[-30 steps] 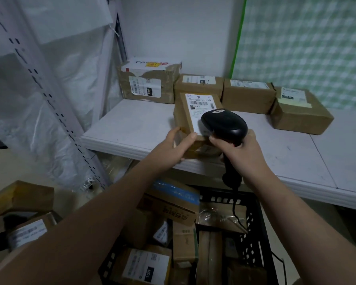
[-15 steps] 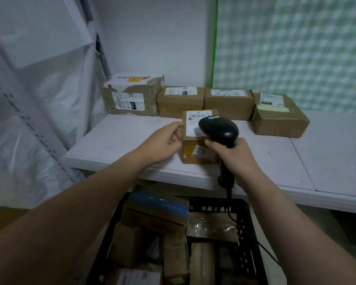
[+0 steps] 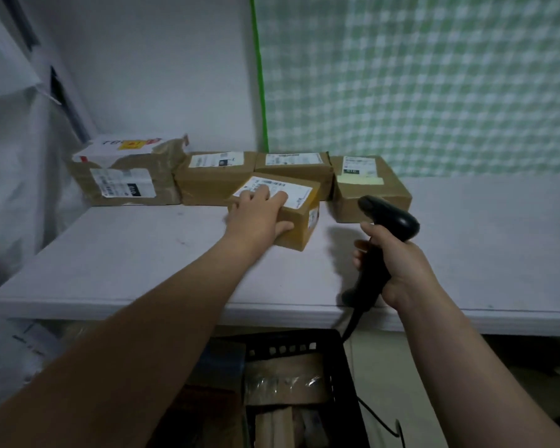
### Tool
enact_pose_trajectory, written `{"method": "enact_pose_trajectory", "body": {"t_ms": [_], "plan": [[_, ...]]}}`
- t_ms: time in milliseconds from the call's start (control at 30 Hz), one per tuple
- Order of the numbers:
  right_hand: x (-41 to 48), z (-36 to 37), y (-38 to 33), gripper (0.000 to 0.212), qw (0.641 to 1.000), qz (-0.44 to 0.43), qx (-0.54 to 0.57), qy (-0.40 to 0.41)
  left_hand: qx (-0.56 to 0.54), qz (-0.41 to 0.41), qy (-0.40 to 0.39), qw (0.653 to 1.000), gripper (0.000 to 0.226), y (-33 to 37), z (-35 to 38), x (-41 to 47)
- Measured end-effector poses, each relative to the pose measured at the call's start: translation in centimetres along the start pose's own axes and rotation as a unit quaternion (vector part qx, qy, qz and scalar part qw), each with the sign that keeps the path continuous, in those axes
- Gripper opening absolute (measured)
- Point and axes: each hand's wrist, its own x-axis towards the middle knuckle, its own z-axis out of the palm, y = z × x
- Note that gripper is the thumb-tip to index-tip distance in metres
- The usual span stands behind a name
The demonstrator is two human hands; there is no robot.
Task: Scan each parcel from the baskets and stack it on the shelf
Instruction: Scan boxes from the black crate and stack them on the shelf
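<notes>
**Parcel on the shelf under the left hand, basket far from empty**

Below the shelf's front edge, the black basket [image 3: 347,367] holds more cardboard packs. The light down there is poor, so I cannot count them. Over the shelf's front edge, the right hand [image 3: 393,258] is clamped round the handle of the black scanner [image 3: 393,218]. The scanner's head is raised and lies to the right of the parcel. Its cable [image 3: 379,422] drops past the shelf edge beside the basket.

Further in, at mid-shelf, the left hand [image 3: 259,212] grips the parcel [image 3: 296,232], fingers spread over the white label on top and thumb pressed against the near side. The parcel sits on the shelf [image 3: 136,263], turned a little askew. Just behind it, at the back of the shelf, four parcels [image 3: 214,177] stand side by side along the wall.

With the scanner held aside, I judge the step in hand to be placing, not scanning. Four parcels are shelved and a fifth is being set down. What is left is to let go of it, perhaps square it with the row, and then work through the basket.
</notes>
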Motion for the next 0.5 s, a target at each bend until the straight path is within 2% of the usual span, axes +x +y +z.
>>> {"method": "enact_pose_trajectory", "body": {"t_ms": [200,367,500], "plan": [[0.7,-0.4,0.1,0.014,1.0,0.02,-0.009,-0.018,0.039,-0.027,0.027,0.998,0.051,3.0,1.8,2.7],[0.5,-0.4,0.1,0.018,0.998,0.043,-0.023,-0.051,-0.03,0.008,0.076,0.997,0.048,3.6,3.3,4.2],[0.5,-0.6,-0.1,0.012,0.997,0.04,-0.034,-0.057,-0.053,0.037,0.107,0.992,0.043,4.4,4.2,5.3]]}}
